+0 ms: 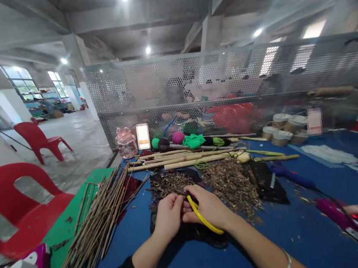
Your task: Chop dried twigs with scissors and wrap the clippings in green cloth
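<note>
My right hand (209, 206) is closed around a tool with a curved yellow handle (204, 218); its working end is hidden by my fingers. Close beside it, my left hand (168, 213) is closed in a pinch, fingertips almost meeting those of the right. What the left fingers hold is too small and covered to make out. Both hands are above a dark cloth (191, 232) on the blue table. Just beyond them lies a heap of brown bark-like chips (172, 182), and a larger heap of chips (232, 184) spreads to the right.
Thin brown sticks (95, 231) lie left, thicker pale canes (198, 161) across the back. A blue glue gun (290, 174) and purple power strip (343, 222) are right. Yarn balls (178, 137) and a pink bottle (126, 142) stand before a perforated metal screen (166, 83).
</note>
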Tool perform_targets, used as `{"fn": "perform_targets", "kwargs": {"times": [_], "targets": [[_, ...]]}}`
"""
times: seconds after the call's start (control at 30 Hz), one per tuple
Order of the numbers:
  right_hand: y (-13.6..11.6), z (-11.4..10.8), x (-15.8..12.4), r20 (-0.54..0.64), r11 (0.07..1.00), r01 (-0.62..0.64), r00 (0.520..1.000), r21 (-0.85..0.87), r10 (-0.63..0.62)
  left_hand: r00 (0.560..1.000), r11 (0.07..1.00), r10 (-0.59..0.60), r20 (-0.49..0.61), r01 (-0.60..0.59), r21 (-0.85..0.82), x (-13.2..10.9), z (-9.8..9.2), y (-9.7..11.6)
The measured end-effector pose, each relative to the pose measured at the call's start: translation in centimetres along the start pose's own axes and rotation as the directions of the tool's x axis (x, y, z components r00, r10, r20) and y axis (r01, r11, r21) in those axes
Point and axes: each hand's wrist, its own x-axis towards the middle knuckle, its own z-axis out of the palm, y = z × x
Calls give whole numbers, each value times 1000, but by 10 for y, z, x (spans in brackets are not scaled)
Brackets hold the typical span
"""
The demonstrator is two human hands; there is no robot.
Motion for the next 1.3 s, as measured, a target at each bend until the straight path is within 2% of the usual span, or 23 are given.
{"fn": "perform_targets", "kwargs": {"times": [0.23,0.4,0.57,0.8,0.93,1.03,1.17,1.3], "targets": [[-4,5,0,-13,1000,-20,1000,17,20,999,996,49,15,-50,77,0,-3,-1],[-1,4,2,-28,997,-71,997,13,72,1000,998,-10,12,9,64,3,-4,-4],[1,0,5,35,995,-99,995,22,98,993,992,-114,-11,114,54,4,-3,0],[-2,-1,1,-1,998,-56,998,-12,56,988,992,-114,-107,119,34,3,-4,8],[-5,6,0,-52,999,-31,998,-35,30,995,997,-42,-93,48,60,3,-4,5],[-7,5,0,-42,999,-39,998,-24,38,994,989,29,-102,-14,145,2,-5,3],[-8,1,-1,-23,1000,-15,1000,-1,15,994,980,44,-101,-24,196,2,-7,4],[-4,5,1,-63,999,-29,998,13,30,989,962,118,-86,-93,258,4,-8,6]]}}
